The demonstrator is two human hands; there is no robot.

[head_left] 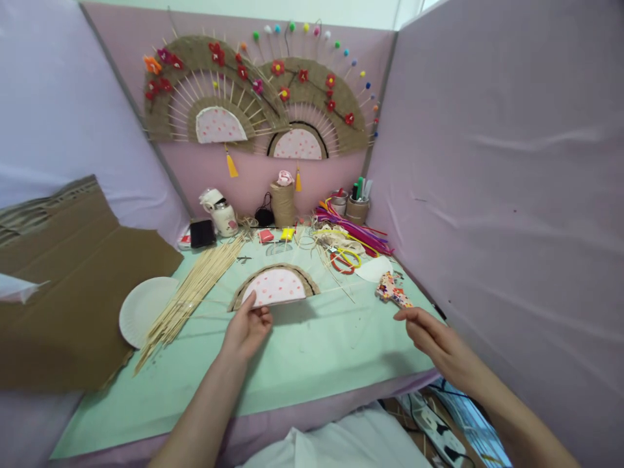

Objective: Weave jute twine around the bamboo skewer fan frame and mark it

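Observation:
My left hand [249,328] pinches the lower edge of a half-round cardboard fan piece [277,286], thumb on top and fingers curled below. The piece has a white, red-dotted face and a brown rim with a dark line along it, and is tilted just above the table. At the right, my right hand [433,338] is stretched out with its fingers extended, beside the handle of a flower-patterned glue gun [391,290]. Its fingertips come close to the handle; whether they touch it I cannot tell. No object shows in that hand.
Bamboo sticks [195,292] lie left of the fan piece, partly over a paper plate [141,312]. Cardboard [92,279] fills the far left. Scissors [345,262], pipe cleaners [355,231] and a twine roll [283,205] are farther back. Decorated fans [312,78] hang on the back panel.

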